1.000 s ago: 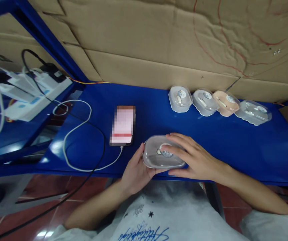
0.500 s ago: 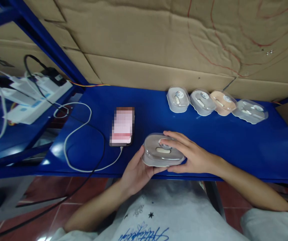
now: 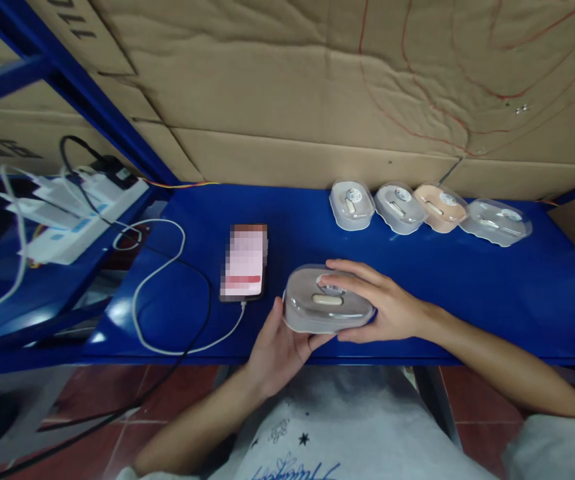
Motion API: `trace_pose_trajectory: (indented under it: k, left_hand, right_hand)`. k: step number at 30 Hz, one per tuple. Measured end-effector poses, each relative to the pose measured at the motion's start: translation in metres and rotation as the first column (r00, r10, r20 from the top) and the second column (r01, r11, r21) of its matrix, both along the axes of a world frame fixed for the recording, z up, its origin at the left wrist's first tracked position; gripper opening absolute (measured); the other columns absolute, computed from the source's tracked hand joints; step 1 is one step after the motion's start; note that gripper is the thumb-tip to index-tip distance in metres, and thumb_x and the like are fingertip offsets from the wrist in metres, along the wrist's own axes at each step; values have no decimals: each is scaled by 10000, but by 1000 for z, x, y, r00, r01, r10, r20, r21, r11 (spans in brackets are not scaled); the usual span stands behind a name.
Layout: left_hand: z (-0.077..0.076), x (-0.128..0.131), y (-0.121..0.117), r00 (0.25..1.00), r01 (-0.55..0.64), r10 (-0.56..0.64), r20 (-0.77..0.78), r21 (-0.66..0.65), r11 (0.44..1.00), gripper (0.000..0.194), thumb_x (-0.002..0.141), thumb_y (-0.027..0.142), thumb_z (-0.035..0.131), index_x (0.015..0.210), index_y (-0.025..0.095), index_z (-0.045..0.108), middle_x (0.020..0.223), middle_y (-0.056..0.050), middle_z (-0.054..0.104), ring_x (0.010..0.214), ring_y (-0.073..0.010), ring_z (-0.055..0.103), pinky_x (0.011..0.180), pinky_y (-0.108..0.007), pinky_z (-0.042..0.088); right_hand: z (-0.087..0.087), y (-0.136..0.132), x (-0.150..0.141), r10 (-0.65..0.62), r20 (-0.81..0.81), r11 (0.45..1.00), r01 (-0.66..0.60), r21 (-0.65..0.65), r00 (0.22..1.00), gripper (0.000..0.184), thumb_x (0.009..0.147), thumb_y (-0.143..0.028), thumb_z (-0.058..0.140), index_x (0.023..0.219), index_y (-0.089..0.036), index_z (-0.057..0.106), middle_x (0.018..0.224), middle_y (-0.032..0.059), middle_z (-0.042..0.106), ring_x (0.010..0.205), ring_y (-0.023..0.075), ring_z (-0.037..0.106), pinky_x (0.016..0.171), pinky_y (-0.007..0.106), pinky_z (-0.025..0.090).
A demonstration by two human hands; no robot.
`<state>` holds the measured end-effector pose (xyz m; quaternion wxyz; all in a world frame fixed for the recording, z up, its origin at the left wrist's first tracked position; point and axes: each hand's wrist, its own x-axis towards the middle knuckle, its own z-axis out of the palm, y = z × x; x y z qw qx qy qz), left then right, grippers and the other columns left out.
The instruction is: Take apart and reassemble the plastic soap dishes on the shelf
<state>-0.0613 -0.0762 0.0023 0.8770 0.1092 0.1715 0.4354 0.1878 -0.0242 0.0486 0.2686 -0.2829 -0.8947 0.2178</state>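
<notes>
A grey plastic case (image 3: pixel 300 307) under a clear cover, with a pale oblong piece and a round label on top, is held between both hands just over the front of the blue table. My left hand (image 3: pixel 277 353) supports it from the lower left, thumb against its side and fingers partly hidden beneath. From the right, my right hand (image 3: pixel 387 303) grips it, fingers over the top near the label and thumb at the lower edge. A phone (image 3: pixel 244 263) with a blurred screen lies left of the case, plugged into a white cable (image 3: pixel 137 300).
Several similar clear-covered cases, among them a grey one (image 3: pixel 351 205) and a peach one (image 3: pixel 440 208), stand in a row at the back of the blue table (image 3: pixel 287 207). A loaded power strip (image 3: pixel 87 227) lies at left. Behind rises a cardboard wall (image 3: pixel 267 87).
The camera view has shifted slightly, so the background sits a little lower. Both hands keep their hold on the case, which has hardly moved.
</notes>
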Motion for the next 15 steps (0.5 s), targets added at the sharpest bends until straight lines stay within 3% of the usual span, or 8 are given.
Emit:
trace_pose_trajectory:
  k: [3, 7, 11, 15]
  left_hand:
    - [8, 3, 4, 1000, -3, 3, 12, -6, 1000, 572, 1047, 625, 554, 1465, 244, 632, 1493, -134, 677, 1420, -322, 605, 1153, -469, 501]
    - [14, 3, 6, 997, 38, -39, -68, -16, 999, 647, 1061, 620, 503, 1591, 248, 494, 1566, -184, 604, 1409, -336, 603, 1113, -490, 501]
    - [14, 3, 5, 991, 16, -15, -131, 10, 1000, 606, 1068, 592, 482, 1534, 214, 566, 1550, -197, 614, 1336, -309, 629, 1031, -458, 541]
    - [13, 3, 4, 985, 5, -3, -171, 15, 1000, 554, 1058, 559, 500, 1448, 195, 651, 1509, -193, 644, 1301, -296, 626, 1004, -431, 547]
  right_hand:
    - [-2, 29, -5, -116, 9, 990, 115, 77, 993, 766, 929, -529, 778, 1587, -269, 485, 1629, 176, 492, 1513, 329, 512, 1209, 528, 498]
    - [-5, 80, -36, -378, 96, 918, 360, 167, 921, 774, 904, -519, 793, 1570, -241, 514, 1635, 183, 486, 1490, 395, 511, 1214, 608, 463]
    - [-11, 121, -79, -520, 244, 849, 463, 254, 819, 738, 957, -519, 724, 1591, -215, 499, 1656, 186, 454, 1434, 422, 526, 1160, 584, 498]
    - [-20, 137, -103, -604, 343, 796, 530, 291, 719, 755, 999, -534, 658, 1632, -184, 443, 1687, 221, 405, 1380, 461, 546, 1082, 581, 528]
